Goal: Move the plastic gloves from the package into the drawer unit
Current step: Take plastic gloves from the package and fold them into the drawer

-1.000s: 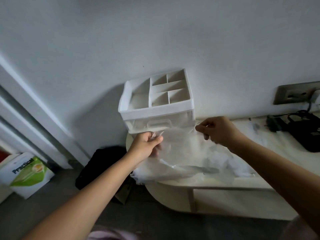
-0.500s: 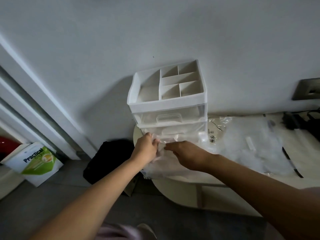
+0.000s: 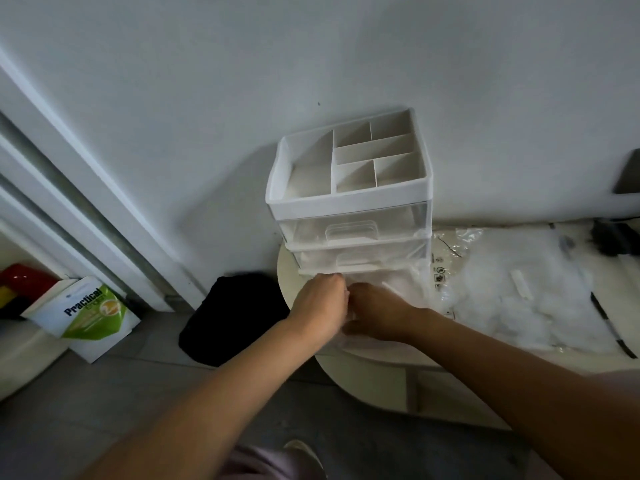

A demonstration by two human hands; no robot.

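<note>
A white drawer unit (image 3: 349, 199) with a divided top tray and clear drawers stands against the wall on a pale table (image 3: 363, 368). Its lower drawer (image 3: 398, 275) is pulled out toward me. My left hand (image 3: 320, 304) and my right hand (image 3: 377, 315) meet over the open drawer, both pinching a bunch of clear plastic gloves (image 3: 391, 289) that sits in the drawer. The fingertips are hidden behind the knuckles. The glove package (image 3: 512, 289), a clear bag with more gloves, lies flat on the table to the right.
A black bag (image 3: 235, 317) sits on the floor left of the table. A green and white box (image 3: 86, 315) leans by the door frame at far left. Dark cables and a charger (image 3: 613, 240) lie at the table's right end, below a wall socket (image 3: 628, 176).
Both hands came down from chest height with the stretched gloves and drew together at the open drawer. The package now lies uncovered on the table.
</note>
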